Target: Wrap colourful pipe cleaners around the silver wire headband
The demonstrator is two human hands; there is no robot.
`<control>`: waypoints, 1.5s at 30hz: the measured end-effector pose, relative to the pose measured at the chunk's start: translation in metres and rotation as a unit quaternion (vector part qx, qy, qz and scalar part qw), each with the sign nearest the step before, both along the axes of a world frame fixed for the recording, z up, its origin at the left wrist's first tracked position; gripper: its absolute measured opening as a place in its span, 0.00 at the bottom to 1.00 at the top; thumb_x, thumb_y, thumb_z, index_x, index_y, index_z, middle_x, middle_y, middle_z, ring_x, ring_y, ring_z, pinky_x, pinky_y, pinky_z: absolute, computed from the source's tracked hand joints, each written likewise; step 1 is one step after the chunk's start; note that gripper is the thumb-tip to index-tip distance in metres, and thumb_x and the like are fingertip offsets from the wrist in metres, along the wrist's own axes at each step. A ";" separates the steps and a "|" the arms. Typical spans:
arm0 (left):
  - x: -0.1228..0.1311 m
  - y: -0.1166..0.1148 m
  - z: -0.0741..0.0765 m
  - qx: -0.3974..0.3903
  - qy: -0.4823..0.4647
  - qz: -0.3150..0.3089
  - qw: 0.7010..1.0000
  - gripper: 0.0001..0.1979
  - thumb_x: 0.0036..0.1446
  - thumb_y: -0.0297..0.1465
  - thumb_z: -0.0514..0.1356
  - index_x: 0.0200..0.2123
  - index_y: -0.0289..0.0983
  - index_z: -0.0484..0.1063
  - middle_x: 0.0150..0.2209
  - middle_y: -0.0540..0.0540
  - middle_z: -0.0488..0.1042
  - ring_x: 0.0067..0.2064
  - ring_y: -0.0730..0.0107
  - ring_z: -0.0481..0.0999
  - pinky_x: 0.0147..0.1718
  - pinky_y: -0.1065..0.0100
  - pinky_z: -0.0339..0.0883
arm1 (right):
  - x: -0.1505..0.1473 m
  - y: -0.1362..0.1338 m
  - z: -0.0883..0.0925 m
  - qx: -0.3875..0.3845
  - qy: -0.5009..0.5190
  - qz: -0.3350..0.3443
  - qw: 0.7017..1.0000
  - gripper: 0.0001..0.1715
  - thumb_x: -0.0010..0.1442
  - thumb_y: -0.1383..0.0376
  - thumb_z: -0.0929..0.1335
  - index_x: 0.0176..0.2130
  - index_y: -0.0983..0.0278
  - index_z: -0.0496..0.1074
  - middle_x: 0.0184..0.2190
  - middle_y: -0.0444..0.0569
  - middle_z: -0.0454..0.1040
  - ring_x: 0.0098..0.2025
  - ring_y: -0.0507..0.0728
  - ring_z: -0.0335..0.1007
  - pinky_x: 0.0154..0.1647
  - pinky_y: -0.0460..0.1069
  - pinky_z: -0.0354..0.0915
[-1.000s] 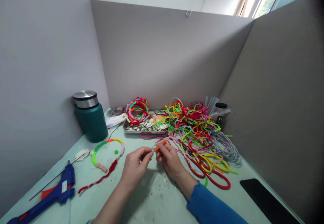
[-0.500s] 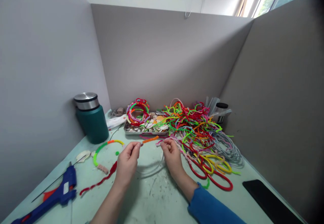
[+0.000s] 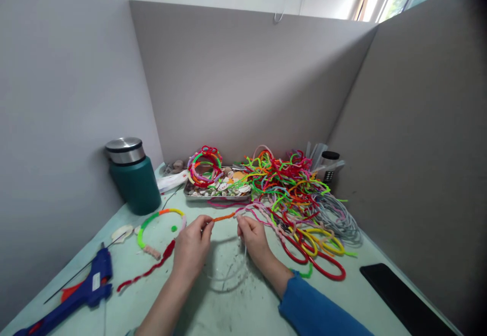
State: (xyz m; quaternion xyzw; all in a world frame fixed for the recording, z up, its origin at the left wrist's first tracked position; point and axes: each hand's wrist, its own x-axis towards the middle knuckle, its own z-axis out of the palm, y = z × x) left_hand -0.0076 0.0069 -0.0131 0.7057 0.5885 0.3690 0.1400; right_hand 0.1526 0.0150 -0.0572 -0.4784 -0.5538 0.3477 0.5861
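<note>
Over the middle of the table, my left hand (image 3: 192,249) pinches one end of a thin ring whose top is covered in orange pipe cleaner (image 3: 223,217). Opposite it, my right hand (image 3: 254,237) is closed on the other side, where the orange meets a pink piece at the fingertips. The bare, see-through tube (image 3: 245,261) of the ring curves down between both hands. Beside my left hand lie a twisted red pipe cleaner (image 3: 146,273) and a second ring (image 3: 142,232) wrapped in green, orange, yellow and pink. Fingers hide the exact grip points.
A blue glue gun (image 3: 89,290) and a green bottle (image 3: 135,184) stand left. Behind are a metal tray (image 3: 218,197) of shells and finished rings (image 3: 204,166). A heap of pipe cleaners (image 3: 289,179), red-handled scissors (image 3: 331,271), grey coils (image 3: 342,222) and a black phone (image 3: 395,295) lie right.
The orange piece, its far end free and raised before, now lies lower and in line between my hands, reaching my right fingertips. The view has shifted slightly.
</note>
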 end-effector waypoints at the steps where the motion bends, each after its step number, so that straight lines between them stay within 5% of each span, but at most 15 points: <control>1: 0.000 0.000 -0.001 0.006 0.011 0.001 1.000 0.12 0.56 0.36 0.49 0.33 0.40 0.70 0.29 0.48 0.76 0.31 0.68 0.74 0.29 0.72 0.61 | 0.000 -0.001 0.001 -0.001 0.006 0.006 1.000 0.25 0.59 0.53 0.60 0.17 0.64 0.59 0.13 0.39 0.54 0.18 0.49 0.50 0.21 0.45 0.49; 11: -0.001 -0.001 0.001 0.004 0.028 -0.009 1.000 0.14 0.57 0.37 0.48 0.33 0.39 0.72 0.28 0.48 0.75 0.30 0.67 0.73 0.28 0.71 0.59 | 0.001 0.001 -0.003 -0.045 0.114 0.036 0.992 0.28 0.59 0.49 0.58 0.18 0.65 0.62 0.12 0.40 0.55 0.15 0.47 0.50 0.16 0.44 0.47; 15: -0.001 0.001 0.001 -0.041 -0.025 -0.032 0.998 0.14 0.56 0.39 0.49 0.32 0.39 0.71 0.23 0.51 0.72 0.26 0.70 0.70 0.27 0.72 0.58 | -0.001 0.002 0.000 -0.044 0.173 0.027 0.984 0.22 0.57 0.49 0.60 0.28 0.64 0.66 0.15 0.39 0.58 0.15 0.47 0.50 0.15 0.43 0.47; 20: 0.000 0.002 0.002 -0.075 -0.052 -0.051 0.994 0.14 0.54 0.39 0.50 0.30 0.39 0.72 0.21 0.52 0.70 0.23 0.72 0.67 0.25 0.73 0.57 | -0.003 -0.003 0.007 -0.049 0.151 0.154 0.975 0.16 0.53 0.59 0.66 0.41 0.62 0.67 0.23 0.41 0.67 0.18 0.47 0.58 0.18 0.42 0.54; 36: 0.001 0.006 -0.012 -0.159 -0.145 -0.101 0.971 0.15 0.51 0.39 0.52 0.30 0.35 0.73 0.22 0.50 0.73 0.18 0.74 0.64 0.17 0.74 0.54 | -0.005 -0.005 0.008 -0.046 0.107 0.140 0.983 0.13 0.54 0.58 0.65 0.35 0.65 0.71 0.25 0.45 0.71 0.18 0.47 0.60 0.18 0.43 0.55; 45: 0.003 0.003 -0.006 -0.112 -0.114 -0.074 0.984 0.13 0.50 0.36 0.52 0.31 0.37 0.75 0.26 0.48 0.76 0.28 0.67 0.73 0.28 0.70 0.62 | -0.005 -0.006 0.008 -0.043 0.098 0.146 0.983 0.13 0.55 0.58 0.65 0.36 0.65 0.71 0.25 0.45 0.71 0.19 0.47 0.60 0.19 0.43 0.56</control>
